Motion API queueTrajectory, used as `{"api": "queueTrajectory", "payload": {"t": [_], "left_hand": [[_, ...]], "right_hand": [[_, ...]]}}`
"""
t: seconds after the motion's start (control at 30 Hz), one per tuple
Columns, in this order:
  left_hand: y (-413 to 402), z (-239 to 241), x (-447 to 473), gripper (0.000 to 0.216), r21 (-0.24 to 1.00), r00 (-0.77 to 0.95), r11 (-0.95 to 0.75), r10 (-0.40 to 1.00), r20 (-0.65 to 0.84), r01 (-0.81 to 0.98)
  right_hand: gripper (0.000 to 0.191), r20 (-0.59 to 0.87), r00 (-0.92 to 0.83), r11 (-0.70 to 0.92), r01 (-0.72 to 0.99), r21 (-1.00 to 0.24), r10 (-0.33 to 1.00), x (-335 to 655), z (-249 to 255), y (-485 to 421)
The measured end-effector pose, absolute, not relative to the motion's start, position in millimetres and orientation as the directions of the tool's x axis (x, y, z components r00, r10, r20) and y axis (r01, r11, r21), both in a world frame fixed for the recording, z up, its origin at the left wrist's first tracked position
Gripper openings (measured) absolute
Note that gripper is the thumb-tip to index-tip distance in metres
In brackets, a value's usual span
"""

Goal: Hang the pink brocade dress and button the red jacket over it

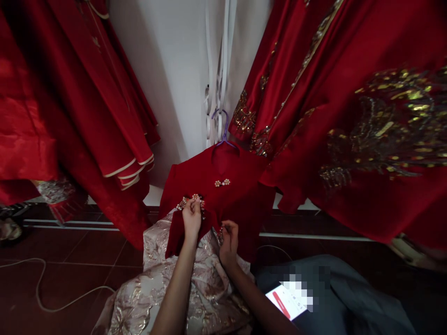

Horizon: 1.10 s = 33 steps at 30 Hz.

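On my head view's left, long red cloth garments with cream piping (87, 93) hang above a dark red tiled floor (80, 246). A thin white cord (42, 298) curves across the floor's left part. Next comes shiny pinkish-silver brocade fabric (136, 307), below the plain red cloth jacket (244, 209) I am working on, which hangs mid-view from a purple hanger (226, 125). At the jacket's left front, my left hand (192, 215) has its fingers in a narrow pinch on a gold-and-pearl beaded ornament (182, 203). A smaller pearl clasp (222, 183) sits below the neckline. My right hand (229, 239) pinches the jacket's front edge, lower down, fingertips close together. Further right, a lit phone (284, 302) lies near the left edge of grey-blue fabric (356, 288). Red garments with gold sequin embroidery (314, 116) hang along the right.
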State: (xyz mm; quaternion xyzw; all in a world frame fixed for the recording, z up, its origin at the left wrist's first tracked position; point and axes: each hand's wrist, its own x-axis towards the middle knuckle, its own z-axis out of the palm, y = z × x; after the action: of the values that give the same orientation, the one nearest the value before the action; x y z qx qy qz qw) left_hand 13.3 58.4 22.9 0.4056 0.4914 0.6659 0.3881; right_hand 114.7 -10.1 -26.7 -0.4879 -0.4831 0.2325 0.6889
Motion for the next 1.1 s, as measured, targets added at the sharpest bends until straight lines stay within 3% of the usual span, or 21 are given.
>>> {"api": "queueTrajectory", "payload": {"t": [0.2,0.47,0.6,0.7,0.8,0.9,1.0,1.1], "left_hand": [[58.8,19.8,11.5,0.035,0.970,-0.249,-0.135,0.965,0.082,-0.204],[59.3,20.1,11.8,0.022,0.968,-0.320,-0.169,0.942,0.103,-0.185],[60.9,34.0,14.8,0.038,0.985,-0.125,-0.133,0.985,0.120,-0.105],[70.0,61.1,19.8,0.038,0.945,0.046,-0.313,0.950,0.310,0.094],[82.5,91.5,25.3,0.025,0.746,0.141,-0.547,0.831,0.538,0.379],[92.1,111.6,29.1,0.022,0.443,0.313,-0.621,0.745,0.589,0.646],[96.8,121.1,31.1,0.022,0.182,0.462,-0.651,0.681,0.567,0.737],[98.2,125.6,31.2,0.023,0.002,0.568,-0.702,0.578,0.586,0.713]], "right_hand": [[0.018,0.435,0.422,0.417,0.140,-0.898,0.795,114.4,-25.8,-10.0],[0.018,0.427,0.407,0.416,0.121,-0.901,0.807,114.5,-26.5,-10.2],[0.017,0.428,0.408,0.413,0.128,-0.901,0.807,115.3,-28.9,-8.4],[0.017,0.425,0.411,0.411,0.128,-0.903,0.806,115.5,-30.0,-7.5],[0.017,0.421,0.412,0.409,0.123,-0.904,0.808,115.5,-30.0,-7.7],[0.017,0.415,0.414,0.405,0.118,-0.907,0.810,115.6,-28.6,-9.1],[0.016,0.410,0.419,0.404,0.109,-0.908,0.810,115.7,-25.8,-10.5],[0.014,0.410,0.422,0.407,0.102,-0.908,0.809,115.7,-23.2,-10.9]]}}
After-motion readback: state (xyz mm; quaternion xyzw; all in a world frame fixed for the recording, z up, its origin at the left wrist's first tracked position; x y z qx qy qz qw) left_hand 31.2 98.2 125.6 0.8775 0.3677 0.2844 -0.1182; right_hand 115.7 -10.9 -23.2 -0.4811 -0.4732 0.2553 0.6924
